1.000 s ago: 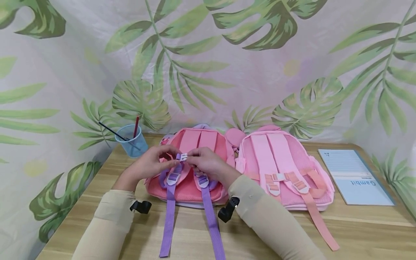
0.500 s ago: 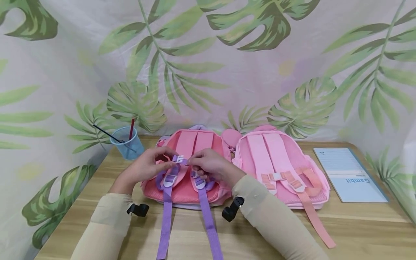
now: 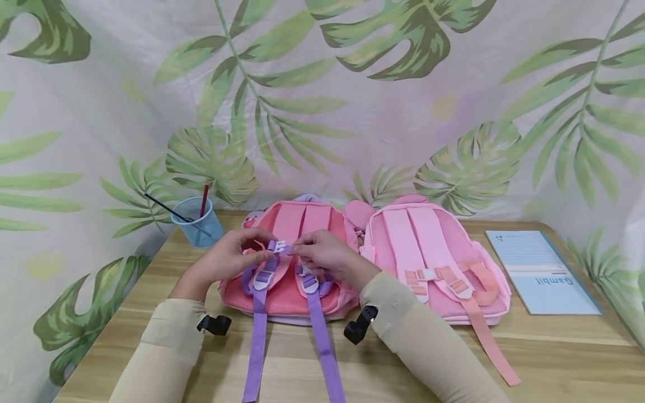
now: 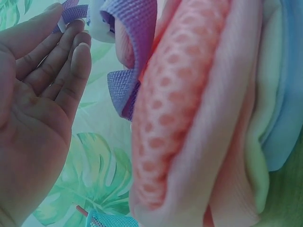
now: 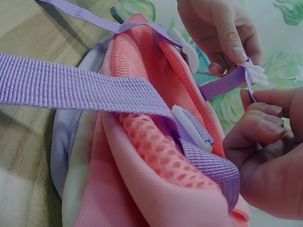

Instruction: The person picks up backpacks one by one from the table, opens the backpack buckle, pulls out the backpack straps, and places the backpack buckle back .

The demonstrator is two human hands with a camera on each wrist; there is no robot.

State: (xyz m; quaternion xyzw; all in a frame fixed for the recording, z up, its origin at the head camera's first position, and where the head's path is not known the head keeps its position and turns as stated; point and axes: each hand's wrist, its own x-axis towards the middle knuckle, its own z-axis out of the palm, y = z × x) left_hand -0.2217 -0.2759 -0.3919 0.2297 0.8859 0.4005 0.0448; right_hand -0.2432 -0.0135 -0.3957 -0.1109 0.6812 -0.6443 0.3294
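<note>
A coral-pink backpack (image 3: 288, 303) lies on the table with its shoulder straps up. Over it, my left hand (image 3: 232, 254) pinches a purple webbing strap (image 5: 222, 87) beside a white plastic side-release buckle prong piece (image 3: 280, 246). My right hand (image 3: 325, 252) pinches the short purple webbing on the buckle's other side, thumb against forefinger, as the right wrist view (image 5: 272, 151) shows. In the left wrist view, the thumb and fingers of my left hand (image 4: 42, 99) meet at the strap near the top edge. White strap adjusters (image 3: 311, 284) sit below the hands.
To the right lies a light pink backpack (image 3: 380, 263) with peach straps and its chest buckle. A blue mesh pen cup (image 3: 204, 229) stands at the back left. A notebook (image 3: 554, 291) lies far right. Two long purple strap tails (image 3: 257, 347) hang toward the front.
My right hand has drawn slightly right from the white buckle, and a bit of purple webbing now shows between them. My left hand keeps its hold. The head view has shifted a little.
</note>
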